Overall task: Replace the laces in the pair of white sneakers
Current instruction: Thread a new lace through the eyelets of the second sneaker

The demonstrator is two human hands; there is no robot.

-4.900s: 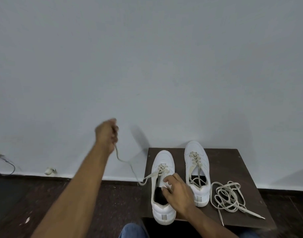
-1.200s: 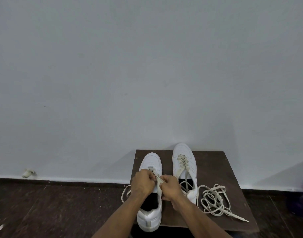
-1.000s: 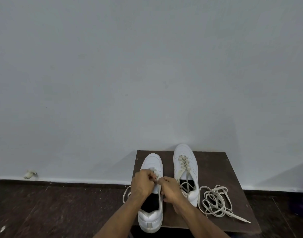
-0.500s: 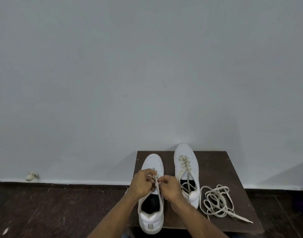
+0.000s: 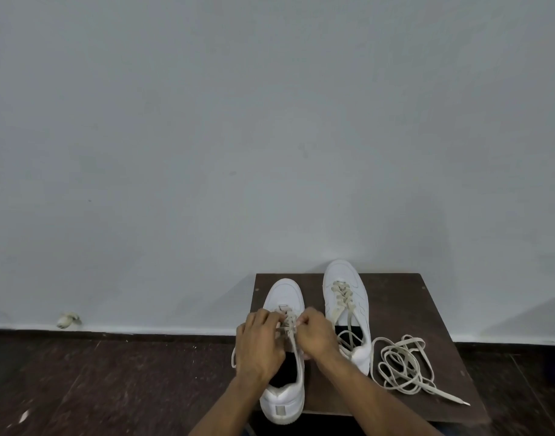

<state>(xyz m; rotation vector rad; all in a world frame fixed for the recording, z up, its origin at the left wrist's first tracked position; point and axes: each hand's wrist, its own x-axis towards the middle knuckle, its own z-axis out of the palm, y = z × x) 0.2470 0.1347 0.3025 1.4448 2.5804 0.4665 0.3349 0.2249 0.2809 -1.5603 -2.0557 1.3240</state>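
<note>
Low in the frame, right of centre, a dark wooden table (image 5: pixel 396 297) carries the pair of white sneakers, toes toward the wall. The left sneaker (image 5: pixel 284 401) sits nearer the bottom edge, and both hands meet over its eyelets. The left hand (image 5: pixel 260 344) and right hand (image 5: pixel 315 336) each have fingers curled in, pinching the cream lace (image 5: pixel 290 322) where it crosses the tongue; which eyelet they are working is too small to tell. A loop of that lace hangs off the table's left edge.

The lace looks flat, soft and limp, so it should bend anywhere and slide easily through the eyelets but will not push on its own; the sensible hold is close to the eyelet or at the stiff tip. The shoe looks light and could shift under a pull, so steadying it seems wise.

The right sneaker (image 5: pixel 345 297), higher in the frame, is laced, with its ends loose in the opening. To its lower right lies a tangled pile of loose laces (image 5: pixel 402 366), well clear of the hands. On the dark floor at the left, by the wall, sits a small pale scrap (image 5: pixel 67 320). Nothing appears to block the work
</note>
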